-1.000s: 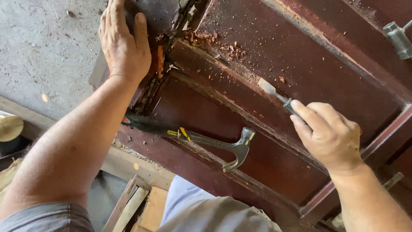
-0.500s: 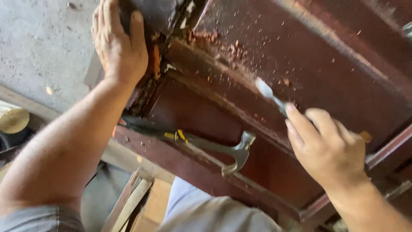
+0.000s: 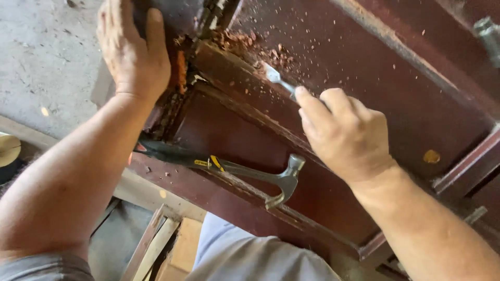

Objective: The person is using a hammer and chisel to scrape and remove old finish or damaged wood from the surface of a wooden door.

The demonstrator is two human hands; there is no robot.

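Gripping chisel (image 3: 275, 77) in right hand (image 3: 344, 132), centre frame, tip resting at wood chips (image 3: 245, 44); left hand (image 3: 133, 49) clamping door frame (image 3: 179, 21) upper left; hammer (image 3: 245, 174) lying below.

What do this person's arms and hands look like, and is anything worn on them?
Both arms are bare from the upper arm down, with no gloves, watch or rings in view. The left hand and right hand are uncovered. A short grey sleeve shows at the left upper arm, matching the grey shirt at the bottom edge. The right arm shows no sleeve in view.
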